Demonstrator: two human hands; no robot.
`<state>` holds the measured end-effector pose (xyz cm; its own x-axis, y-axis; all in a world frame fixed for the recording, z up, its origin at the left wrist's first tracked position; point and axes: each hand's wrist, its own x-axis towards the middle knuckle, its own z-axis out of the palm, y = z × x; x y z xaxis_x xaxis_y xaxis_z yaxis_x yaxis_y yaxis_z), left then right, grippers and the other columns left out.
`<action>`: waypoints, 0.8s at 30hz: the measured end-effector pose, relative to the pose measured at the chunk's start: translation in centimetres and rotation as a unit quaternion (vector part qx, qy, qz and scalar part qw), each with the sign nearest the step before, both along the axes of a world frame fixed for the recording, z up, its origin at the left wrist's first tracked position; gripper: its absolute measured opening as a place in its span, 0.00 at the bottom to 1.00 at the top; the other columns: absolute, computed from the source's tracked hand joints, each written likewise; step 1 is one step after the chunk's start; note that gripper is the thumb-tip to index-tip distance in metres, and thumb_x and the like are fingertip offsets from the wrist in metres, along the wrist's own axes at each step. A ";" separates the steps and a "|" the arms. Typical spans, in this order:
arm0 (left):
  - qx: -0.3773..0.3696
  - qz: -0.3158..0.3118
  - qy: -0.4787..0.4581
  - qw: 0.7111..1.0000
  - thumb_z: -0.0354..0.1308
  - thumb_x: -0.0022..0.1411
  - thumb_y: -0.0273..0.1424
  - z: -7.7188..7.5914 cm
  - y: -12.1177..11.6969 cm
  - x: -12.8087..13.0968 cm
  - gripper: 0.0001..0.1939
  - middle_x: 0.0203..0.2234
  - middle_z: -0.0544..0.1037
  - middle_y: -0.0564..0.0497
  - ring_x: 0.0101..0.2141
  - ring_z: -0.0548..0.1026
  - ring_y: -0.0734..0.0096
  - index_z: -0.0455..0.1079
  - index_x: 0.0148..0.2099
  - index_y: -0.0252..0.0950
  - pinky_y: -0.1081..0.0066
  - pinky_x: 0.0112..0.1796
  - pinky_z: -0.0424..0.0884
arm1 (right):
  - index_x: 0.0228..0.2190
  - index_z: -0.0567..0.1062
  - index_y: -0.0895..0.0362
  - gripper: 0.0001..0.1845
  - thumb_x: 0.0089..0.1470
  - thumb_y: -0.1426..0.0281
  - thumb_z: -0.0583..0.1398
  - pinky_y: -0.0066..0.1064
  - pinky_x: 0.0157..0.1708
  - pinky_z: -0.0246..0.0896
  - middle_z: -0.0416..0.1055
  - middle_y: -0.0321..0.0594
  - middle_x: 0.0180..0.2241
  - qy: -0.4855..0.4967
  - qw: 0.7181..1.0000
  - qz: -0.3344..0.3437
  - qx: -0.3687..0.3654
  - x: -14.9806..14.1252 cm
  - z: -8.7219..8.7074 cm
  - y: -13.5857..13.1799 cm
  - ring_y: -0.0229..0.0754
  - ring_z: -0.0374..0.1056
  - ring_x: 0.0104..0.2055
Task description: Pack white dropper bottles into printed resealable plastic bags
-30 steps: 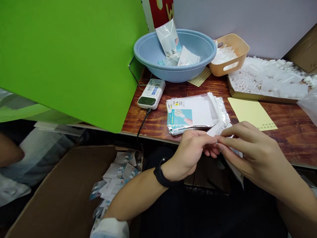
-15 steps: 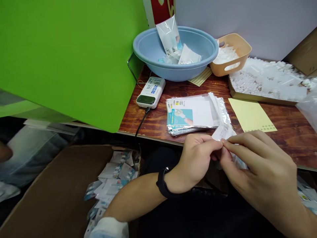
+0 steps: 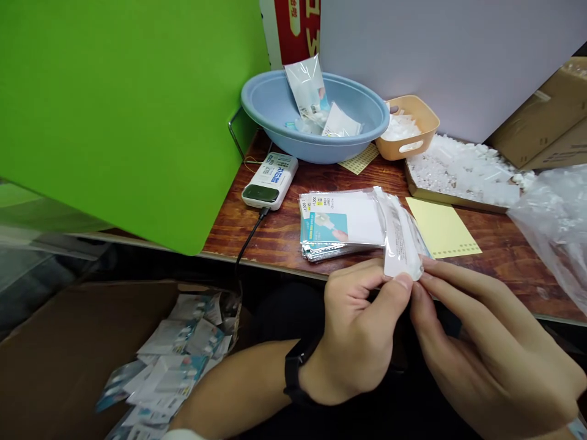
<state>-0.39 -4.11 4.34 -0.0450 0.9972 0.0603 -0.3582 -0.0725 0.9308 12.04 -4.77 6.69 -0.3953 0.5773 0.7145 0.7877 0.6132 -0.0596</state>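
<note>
My left hand [image 3: 362, 330] and my right hand [image 3: 481, 342] meet at the table's near edge. Both pinch the lower end of a small clear plastic packet [image 3: 400, 238] with a white printed card inside, which stands nearly upright between them. A black band sits on my left wrist. Just behind the packet lies a stack of flat packets [image 3: 342, 223] with a white and blue card on top.
A blue basin [image 3: 316, 116] with a few packets, an orange basket [image 3: 406, 131] and a tray of white plastic parts [image 3: 463, 174] stand at the back. A yellow sheet [image 3: 443, 229], a white device [image 3: 269, 180] with a cable, a green board [image 3: 119, 110] and a cardboard box of packets [image 3: 169, 360] are around.
The packet has been turned up on end between my fingers. My hands came closer to me and the view shifted right and down.
</note>
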 end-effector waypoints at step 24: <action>0.069 0.045 0.072 0.994 0.54 0.64 0.28 -0.2 -0.6 -0.2 0.14 0.23 0.75 0.53 0.26 0.71 0.72 0.77 0.28 0.38 0.73 0.31 0.66 | 0.38 0.73 0.56 0.16 0.49 0.84 0.63 0.39 0.36 0.73 0.75 0.42 0.31 0.041 0.992 0.096 0.065 -0.1 -1.2 2.2 0.46 0.74 0.35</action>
